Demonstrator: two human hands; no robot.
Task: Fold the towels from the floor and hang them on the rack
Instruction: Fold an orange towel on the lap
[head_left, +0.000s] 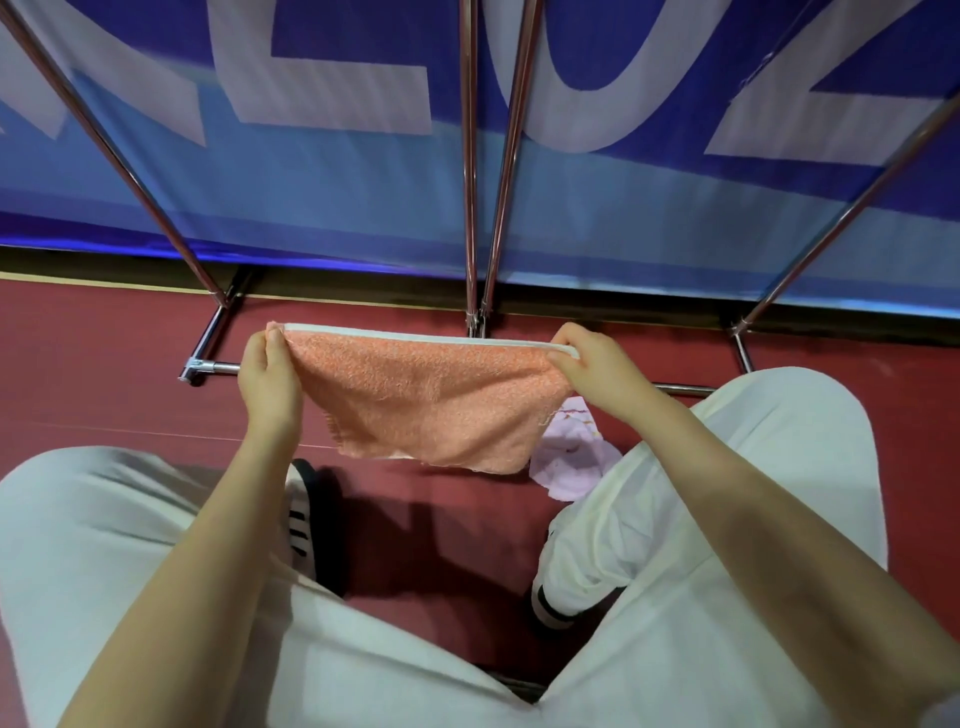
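Orange towel (431, 395) is held stretched by its white-edged top corners: left hand (269, 375) pinches one corner, right hand (597, 370) the other. Towel hangs slack in the middle, above the red floor (104, 374). Chrome rack (470, 171) stands behind, w/ its base bar just beyond the towel. A pale pink towel (571, 457) lies on the floor by the right knee.
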